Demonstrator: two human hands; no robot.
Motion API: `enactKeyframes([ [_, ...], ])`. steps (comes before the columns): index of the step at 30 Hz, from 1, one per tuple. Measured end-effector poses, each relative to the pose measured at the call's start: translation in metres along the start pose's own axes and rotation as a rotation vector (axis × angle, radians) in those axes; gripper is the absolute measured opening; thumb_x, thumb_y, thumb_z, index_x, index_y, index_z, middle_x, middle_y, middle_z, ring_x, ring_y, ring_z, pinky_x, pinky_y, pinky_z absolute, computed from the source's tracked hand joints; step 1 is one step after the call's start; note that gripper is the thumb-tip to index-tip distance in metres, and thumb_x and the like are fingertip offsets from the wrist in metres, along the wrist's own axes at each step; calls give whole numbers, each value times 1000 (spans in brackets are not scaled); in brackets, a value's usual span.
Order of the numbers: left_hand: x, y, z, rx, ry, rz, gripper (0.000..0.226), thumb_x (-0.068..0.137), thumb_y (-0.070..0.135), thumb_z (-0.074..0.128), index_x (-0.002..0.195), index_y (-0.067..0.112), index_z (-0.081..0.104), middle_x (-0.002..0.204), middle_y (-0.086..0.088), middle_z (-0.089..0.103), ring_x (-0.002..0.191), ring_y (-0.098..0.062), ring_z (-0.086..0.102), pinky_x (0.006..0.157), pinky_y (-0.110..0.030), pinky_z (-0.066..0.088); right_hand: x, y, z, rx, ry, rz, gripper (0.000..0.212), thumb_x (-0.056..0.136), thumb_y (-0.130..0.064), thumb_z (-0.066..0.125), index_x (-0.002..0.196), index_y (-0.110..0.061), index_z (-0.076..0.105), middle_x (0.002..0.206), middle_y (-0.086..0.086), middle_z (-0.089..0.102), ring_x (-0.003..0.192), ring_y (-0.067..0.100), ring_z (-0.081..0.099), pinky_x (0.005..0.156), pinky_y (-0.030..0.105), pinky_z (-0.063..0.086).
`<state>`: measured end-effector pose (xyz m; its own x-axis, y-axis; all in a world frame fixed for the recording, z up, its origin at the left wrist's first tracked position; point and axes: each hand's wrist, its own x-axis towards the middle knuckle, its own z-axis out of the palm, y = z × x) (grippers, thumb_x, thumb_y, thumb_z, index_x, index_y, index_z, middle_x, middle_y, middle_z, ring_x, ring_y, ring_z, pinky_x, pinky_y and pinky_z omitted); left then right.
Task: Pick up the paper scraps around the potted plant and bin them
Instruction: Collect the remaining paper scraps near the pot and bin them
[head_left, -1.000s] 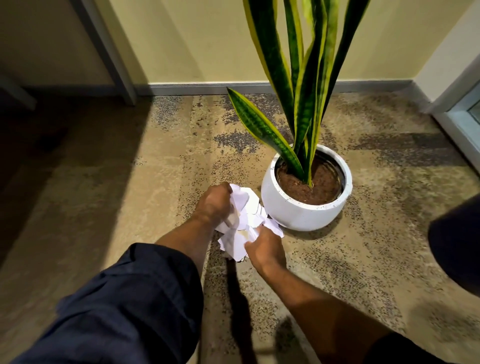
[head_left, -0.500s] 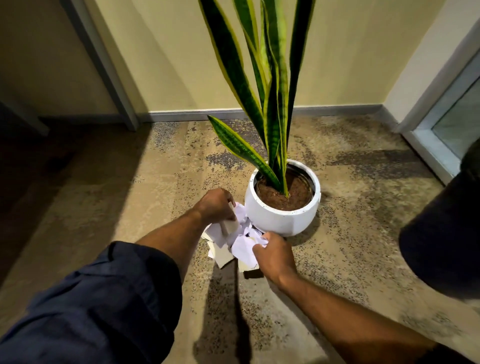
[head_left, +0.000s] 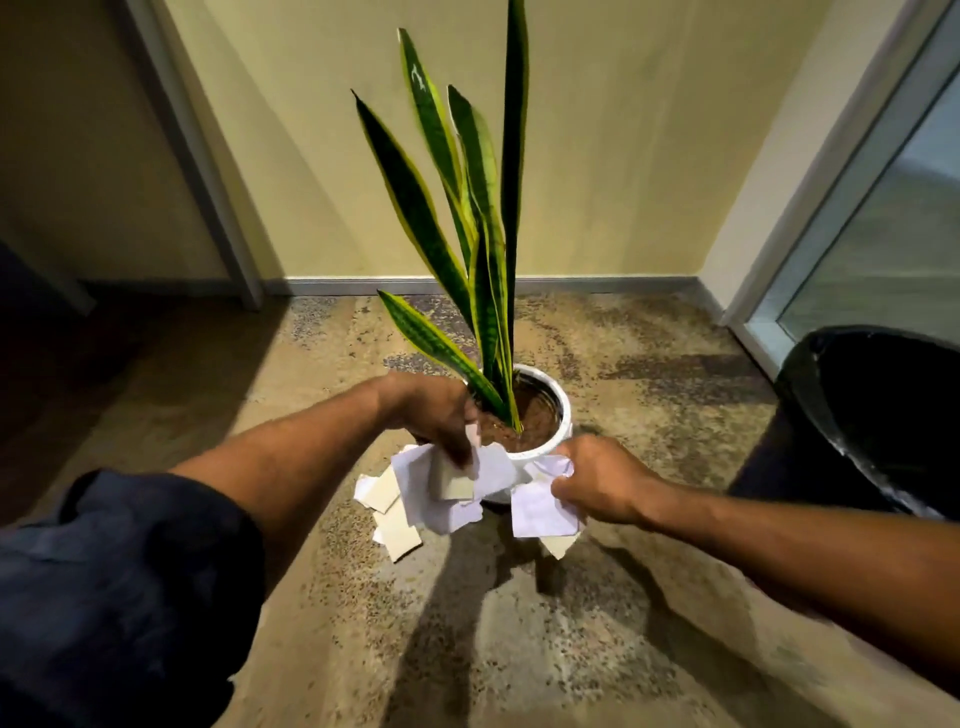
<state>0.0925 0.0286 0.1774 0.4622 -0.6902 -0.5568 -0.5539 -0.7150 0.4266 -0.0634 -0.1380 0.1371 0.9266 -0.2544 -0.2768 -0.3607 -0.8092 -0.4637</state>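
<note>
While both of your hands are occupied, the holdings list as follows.

Item one: left hand (head_left: 441, 415), fingers curled down and clamped on a sheaf of paper scraps (head_left: 457, 483), white and cream, which fans out below and to the left of the grip. Whether its lowest pieces hang free or touch the carpet (head_left: 571, 649) cannot be told.

Item two: right hand (head_left: 597, 478), fingers curled and pinching a separate white scrap (head_left: 540, 512) at its upper edge, so the sheet dangles beneath the grip, with a cream piece showing under it.

Item three: white pot (head_left: 565, 415) with its plant (head_left: 415, 208), just behind both grips and between them.

Item four: black bin (head_left: 821, 410), well to the right of your right-hand grip, mouth open.

Judgement: splitting the load across two hands likely keeps loose pieces from slipping. The carry to the bin appears to be next.
</note>
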Motion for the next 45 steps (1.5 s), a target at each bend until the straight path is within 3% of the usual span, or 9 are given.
enactKeyframes([
  [5, 0, 59, -6, -222, 20, 171, 22, 70, 21, 87, 58, 22, 69, 58, -1, 57, 57, -20, 48, 49, -25, 39, -7, 24, -67, 75, 40, 47, 7, 73, -14, 62, 67, -14, 63, 63, 4, 68, 49, 14, 61, 43, 22, 46],
  [8, 8, 91, -4, -366, 129, 238, 14, 72, 18, 86, 78, 12, 74, 78, -13, 72, 69, -20, 62, 68, -37, 55, -8, 43, -109, 172, 79, 102, 6, 75, -9, 62, 75, -9, 68, 63, 6, 68, 42, 9, 62, 41, 22, 48],
  [14, 37, 162, 3, -795, 298, 311, 18, 74, 6, 82, 89, 3, 72, 100, -27, 71, 81, -28, 63, 83, -51, 51, -20, 89, -201, 72, 173, 221, 18, 66, -7, 62, 81, -3, 72, 65, 9, 65, 55, 21, 59, 53, 26, 47],
  [20, 66, 257, 8, -988, 377, 480, 15, 77, 6, 79, 87, 11, 70, 88, -14, 73, 78, -21, 65, 74, -36, 51, -58, 145, -276, -67, 188, 354, 2, 74, -3, 64, 74, -2, 66, 58, 12, 57, 44, 23, 55, 43, 23, 46],
  [25, 85, 325, 31, -850, 476, 530, 12, 78, 12, 80, 82, 16, 69, 84, -5, 73, 67, -13, 63, 62, -22, 50, -70, 188, -299, -104, 145, 487, 17, 79, -4, 65, 92, 7, 67, 66, 17, 59, 59, 31, 59, 55, 36, 55],
  [30, 105, 354, 54, -616, 627, 454, 14, 83, 22, 75, 87, 8, 74, 82, -7, 73, 71, -19, 65, 61, -27, 47, -71, 208, -294, -118, 115, 527, 17, 80, -16, 71, 86, 0, 68, 63, 14, 61, 43, 24, 56, 44, 27, 49],
  [35, 115, 361, 66, -494, 654, 375, 20, 90, 28, 67, 93, 9, 73, 81, -5, 70, 71, -21, 65, 58, -24, 43, -69, 224, -284, -40, 109, 564, 19, 86, -8, 58, 97, 6, 66, 83, 24, 68, 61, 32, 65, 62, 41, 60],
  [40, 123, 365, 72, -450, 629, 366, 21, 96, 23, 55, 96, 12, 73, 87, -4, 73, 63, -15, 59, 49, -21, 34, -63, 234, -282, -23, 135, 595, 22, 81, 0, 62, 100, 11, 65, 92, 32, 69, 82, 44, 70, 75, 55, 58],
  [45, 127, 369, 78, -416, 551, 424, 25, 98, 23, 54, 101, 8, 74, 99, -5, 74, 90, -19, 68, 65, -18, 42, -57, 235, -278, -28, 108, 626, 23, 84, -2, 65, 102, 12, 66, 95, 34, 68, 86, 43, 70, 79, 53, 58],
])
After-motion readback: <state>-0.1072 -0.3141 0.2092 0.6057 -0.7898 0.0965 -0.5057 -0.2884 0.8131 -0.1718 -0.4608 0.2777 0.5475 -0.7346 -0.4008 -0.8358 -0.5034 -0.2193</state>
